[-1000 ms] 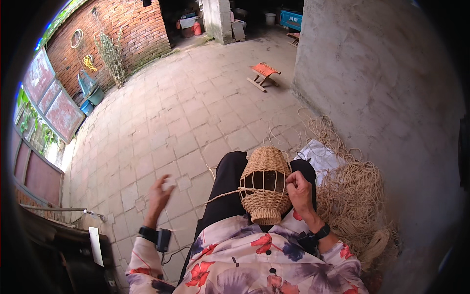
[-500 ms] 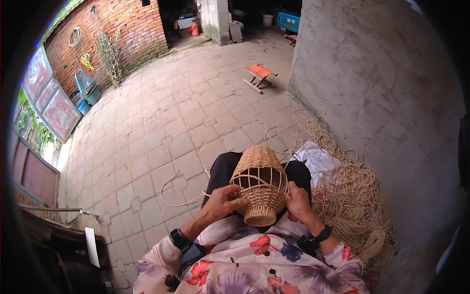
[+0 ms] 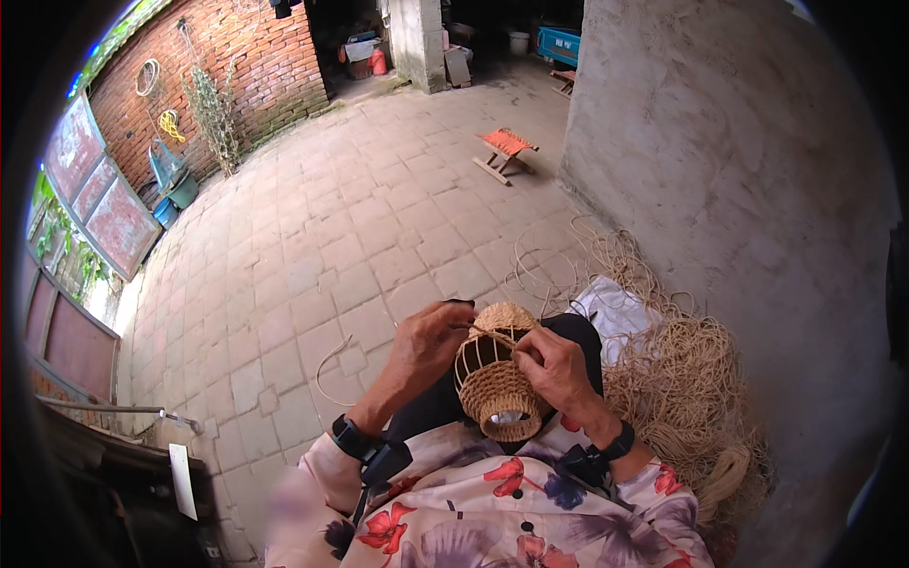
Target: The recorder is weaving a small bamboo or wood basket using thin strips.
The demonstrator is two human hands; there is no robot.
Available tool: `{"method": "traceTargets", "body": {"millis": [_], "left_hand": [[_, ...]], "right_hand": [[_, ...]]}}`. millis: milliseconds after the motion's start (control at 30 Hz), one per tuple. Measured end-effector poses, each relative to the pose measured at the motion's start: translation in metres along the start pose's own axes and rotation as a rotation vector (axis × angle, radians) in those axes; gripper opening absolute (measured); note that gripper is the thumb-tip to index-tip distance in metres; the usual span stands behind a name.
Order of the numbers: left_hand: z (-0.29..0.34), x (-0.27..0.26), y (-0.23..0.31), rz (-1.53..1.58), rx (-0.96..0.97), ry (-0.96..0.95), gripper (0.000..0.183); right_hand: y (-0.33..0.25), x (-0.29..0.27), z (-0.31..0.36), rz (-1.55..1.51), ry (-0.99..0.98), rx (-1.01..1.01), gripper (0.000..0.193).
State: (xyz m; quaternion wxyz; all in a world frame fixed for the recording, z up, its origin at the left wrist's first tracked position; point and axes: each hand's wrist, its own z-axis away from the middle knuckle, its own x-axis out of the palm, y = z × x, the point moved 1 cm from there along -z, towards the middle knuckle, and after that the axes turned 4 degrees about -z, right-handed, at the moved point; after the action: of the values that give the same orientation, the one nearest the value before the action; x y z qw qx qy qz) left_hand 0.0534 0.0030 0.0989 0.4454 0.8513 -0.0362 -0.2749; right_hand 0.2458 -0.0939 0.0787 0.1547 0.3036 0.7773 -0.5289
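our left hand (image 3: 428, 346) and right hand (image 3: 557, 369) are close together but not touching, the fingers of each closed on the same short stretch of twisted tan fibre cord (image 3: 492, 335); the left fingertips are partly hidden. the rounded tan woven basket (image 3: 500, 390) rests in our lap, over the black cloth trousers (image 3: 579, 339), and the cord crosses its open band of bare ribs.

0.5 seconds ago our hands were at opposite sides of the basket; now they have both come up to its ribs. 1 second ago our left hand was well away from it, out over the floor. the basket has also tipped, so that we now see into the hollow of its narrow end.

we count 2 hands, 1 basket with 2 woven sections and 1 open band between them, and 2 black wristbands (image 3: 620, 440), 1 on each wrist. to our right lie 1 big tangled heap of tan cord (image 3: 682, 388) and, just beside it, 1 crumpled white sheet (image 3: 614, 317). farther off are 2 stools: 1 orange-topped wooden stool (image 3: 509, 142) on the pale paving (image 3: 284, 265), and 1 only partly visible near the corner of the grey plastered wall (image 3: 729, 161).
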Motion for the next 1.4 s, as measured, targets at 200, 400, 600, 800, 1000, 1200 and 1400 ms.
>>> {"method": "traceTargets", "body": {"millis": [200,400,600,800,1000,1200,1400], "left_hand": [[0.032,0.01,-0.003,-0.09,-0.118,-0.056,0.011],[0.043,0.026,-0.011,0.004,-0.216,-0.125,0.019],[0.025,0.032,-0.012,-0.213,-0.124,-0.13,0.021],[0.006,0.046,-0.011,-0.114,-0.275,-0.092,0.023],[-0.004,0.057,-0.013,-0.358,-0.39,-0.239,0.023],[-0.003,0.066,-0.012,-0.436,-0.364,-0.18,0.018],[0.001,0.068,-0.008,-0.494,-0.33,-0.213,0.021]], "right_hand": [[0.035,-0.001,-0.008,-0.013,0.449,0.322,0.008],[0.013,0.0,-0.006,0.014,0.064,-0.062,0.009],[0.007,-0.002,0.001,0.029,-0.012,-0.114,0.011],[0.012,-0.002,0.002,0.0,-0.047,-0.118,0.015],[0.038,-0.007,-0.007,-0.24,0.118,0.304,0.01],[0.043,-0.006,-0.002,-0.194,0.19,0.274,0.01],[0.062,-0.01,0.004,-0.188,0.251,0.388,0.013]]}}
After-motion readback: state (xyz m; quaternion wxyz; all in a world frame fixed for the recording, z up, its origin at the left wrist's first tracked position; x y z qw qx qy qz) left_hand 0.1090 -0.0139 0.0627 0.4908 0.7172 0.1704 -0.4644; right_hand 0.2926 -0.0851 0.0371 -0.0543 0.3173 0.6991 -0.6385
